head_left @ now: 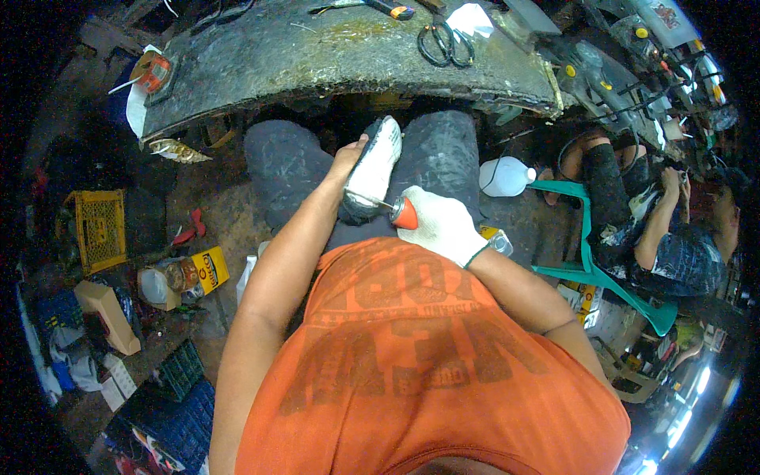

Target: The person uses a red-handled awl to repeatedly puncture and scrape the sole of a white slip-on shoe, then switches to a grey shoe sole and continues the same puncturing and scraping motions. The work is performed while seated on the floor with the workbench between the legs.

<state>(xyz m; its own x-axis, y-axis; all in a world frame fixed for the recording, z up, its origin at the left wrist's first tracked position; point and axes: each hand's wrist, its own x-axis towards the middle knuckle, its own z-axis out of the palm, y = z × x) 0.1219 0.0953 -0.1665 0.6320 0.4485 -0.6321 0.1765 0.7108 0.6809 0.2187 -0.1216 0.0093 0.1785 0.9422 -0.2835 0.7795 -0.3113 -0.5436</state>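
Here, in the head camera's view that reaches me at a distance, a seated worker in an orange shirt (427, 332) holds a white-soled shoe (372, 170) between dark-trousered legs (439, 154), just above the centre of the frame. I see the bare left hand (345, 161) gripping the shoe along its left side, the far fingers hidden. The right hand (442, 226), in a pale knitted glove, is closed around an orange-handled tool (406, 214), whose thin metal shaft lies across the lower end of the sole.

At the top of the frame, I make out a worn surface (301, 59) carrying a pair of black-looped scissors (446, 45) beside a white scrap (472, 20). A white jug (507, 176) stands right of the legs, near a green plastic chair (587, 229); at far right, another person (681, 257) sits bent forward. A yellow crate (99, 231) stands at left.
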